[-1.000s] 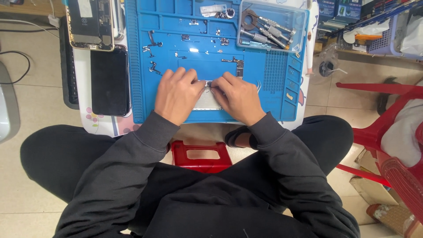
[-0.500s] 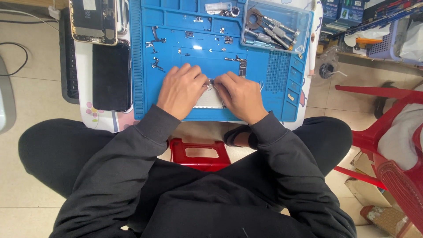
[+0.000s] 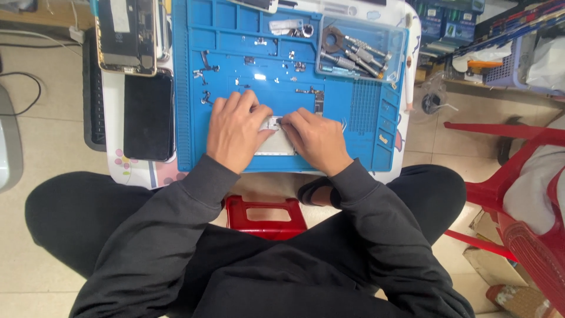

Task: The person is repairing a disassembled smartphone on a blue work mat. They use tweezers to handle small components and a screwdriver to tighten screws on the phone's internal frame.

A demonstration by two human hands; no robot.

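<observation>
Phone frame (image 3: pixel 272 144), pale and opened, lies pinned under both hands on the blue mat (image 3: pixel 365 154).
Left hand (image 3: pixel 234 132) presses it flat; right hand (image 3: pixel 315 141) pinches something small at its top edge (too tiny to identify); loose screws beyond the fingers suggest disassembly is well underway.

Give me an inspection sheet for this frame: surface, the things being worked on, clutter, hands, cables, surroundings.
Surface: blue repair mat with moulded compartments, on a small white table.
Things in hand: a flat silvery phone part lies on the mat, mostly covered by both hands.
Clutter: small screws and metal brackets scattered on the mat; clear tray of tools; opened phone body and black phone screen beside the mat.
Hands: left hand and right hand press on the part, fingertips meeting at its top edge.
Cables: black cable on the floor at left.
Surroundings: red stool below, red chair at right, tiled floor.
</observation>
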